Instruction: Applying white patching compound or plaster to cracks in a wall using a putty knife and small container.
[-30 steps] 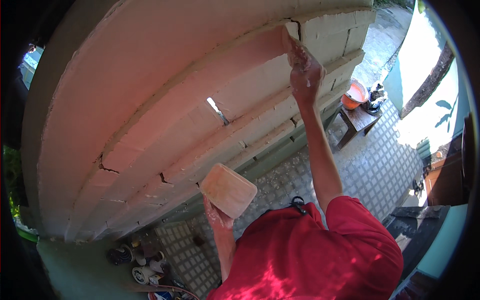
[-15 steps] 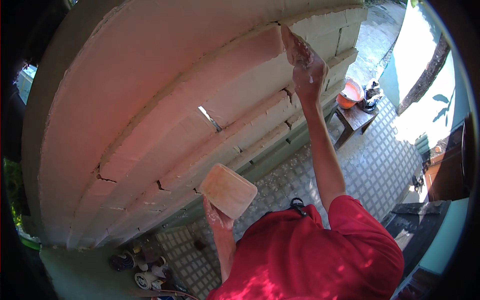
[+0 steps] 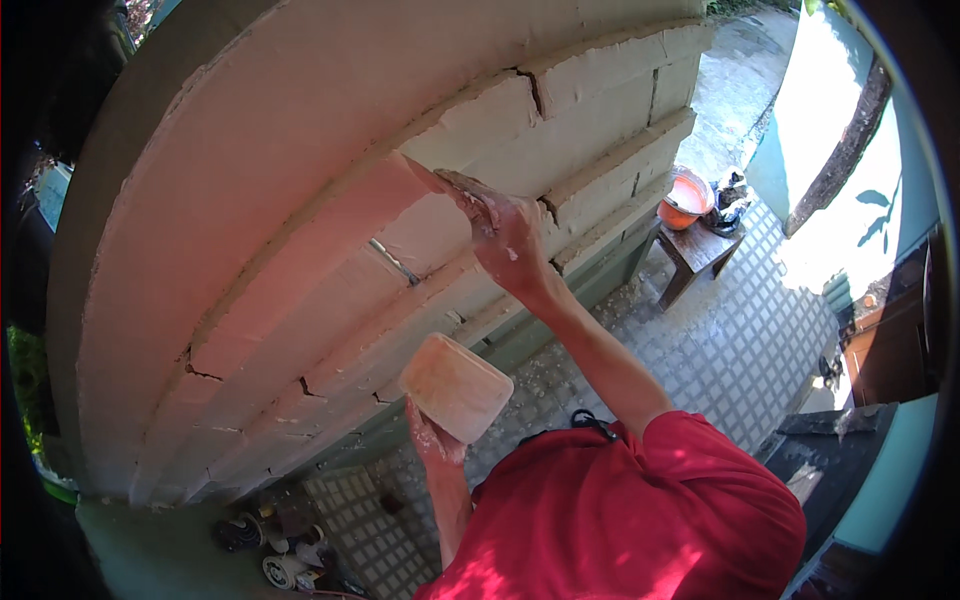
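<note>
My right hand (image 3: 510,240), smeared with pale paste, is closed around a flat, smeared tool (image 3: 447,185); its exact kind does not show. The tool's end meets a raised horizontal strip on a large pale panel (image 3: 490,130). To the left of it the strip looks pinkish, to the right cream. Lower down, my left hand (image 3: 437,440) holds a pale rectangular plastic tub (image 3: 458,388) with orange-brown smears, gripping it from below and at its near-left side. Some of the left fingers are hidden behind the tub. The panel has dark cracks and a narrow slot (image 3: 395,262).
A small wooden stool (image 3: 697,250) beyond my right arm bears an orange bucket (image 3: 686,198) of pinkish liquid and a dark plastic bag (image 3: 730,198). Assorted containers (image 3: 282,570) lie at the lower left. A dark bench (image 3: 830,455) stands at the right, on patterned floor tiles (image 3: 770,330).
My right hand has moved left and down along the strip with the tool. Where it passed, the strip now looks cream rather than pinkish. The left hand holds the tub almost unmoved.
</note>
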The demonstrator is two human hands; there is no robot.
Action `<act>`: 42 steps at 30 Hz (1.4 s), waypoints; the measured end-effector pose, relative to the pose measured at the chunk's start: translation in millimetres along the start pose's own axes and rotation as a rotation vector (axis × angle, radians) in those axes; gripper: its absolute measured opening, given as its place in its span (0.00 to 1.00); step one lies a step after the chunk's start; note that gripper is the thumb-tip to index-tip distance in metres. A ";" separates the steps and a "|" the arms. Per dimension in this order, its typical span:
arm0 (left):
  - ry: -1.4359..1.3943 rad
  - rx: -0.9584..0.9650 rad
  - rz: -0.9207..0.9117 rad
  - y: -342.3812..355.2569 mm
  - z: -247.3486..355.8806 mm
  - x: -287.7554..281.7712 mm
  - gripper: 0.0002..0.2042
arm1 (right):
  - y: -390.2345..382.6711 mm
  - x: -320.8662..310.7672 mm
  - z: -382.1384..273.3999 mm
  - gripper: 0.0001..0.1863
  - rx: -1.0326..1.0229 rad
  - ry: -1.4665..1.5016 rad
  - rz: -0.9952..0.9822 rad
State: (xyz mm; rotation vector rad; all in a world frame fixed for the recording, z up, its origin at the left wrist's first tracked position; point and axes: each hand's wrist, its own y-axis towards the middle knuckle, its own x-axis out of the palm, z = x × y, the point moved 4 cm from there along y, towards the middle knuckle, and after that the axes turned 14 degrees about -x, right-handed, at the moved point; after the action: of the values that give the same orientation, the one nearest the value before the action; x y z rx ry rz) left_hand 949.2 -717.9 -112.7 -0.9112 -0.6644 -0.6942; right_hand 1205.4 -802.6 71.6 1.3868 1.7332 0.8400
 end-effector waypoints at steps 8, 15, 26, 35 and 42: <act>-0.038 0.016 0.042 3.0 -39.4 20.3 0.28 | -66.1 -73.5 77.8 0.12 0.721 0.853 0.083; -0.034 -0.056 0.057 8.4 -62.1 40.2 0.27 | -79.0 -98.4 93.9 0.16 0.826 0.914 0.218; -0.033 -0.067 0.001 11.8 -44.5 34.8 0.28 | 47.0 -72.3 58.7 0.10 0.026 -0.149 0.158; -0.057 -0.090 -0.015 11.7 -25.2 10.7 0.29 | 16.9 19.5 -29.8 0.21 0.065 -0.191 0.077; 0.001 -0.046 0.002 13.4 -25.3 19.5 0.29 | -6.9 63.7 -64.3 0.27 -0.156 0.013 0.038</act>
State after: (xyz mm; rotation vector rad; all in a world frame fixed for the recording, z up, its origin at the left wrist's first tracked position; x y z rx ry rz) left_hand 976.6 -738.9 -115.5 -0.9538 -0.6482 -0.7104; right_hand 1138.1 -744.0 88.4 1.3166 1.6187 0.9856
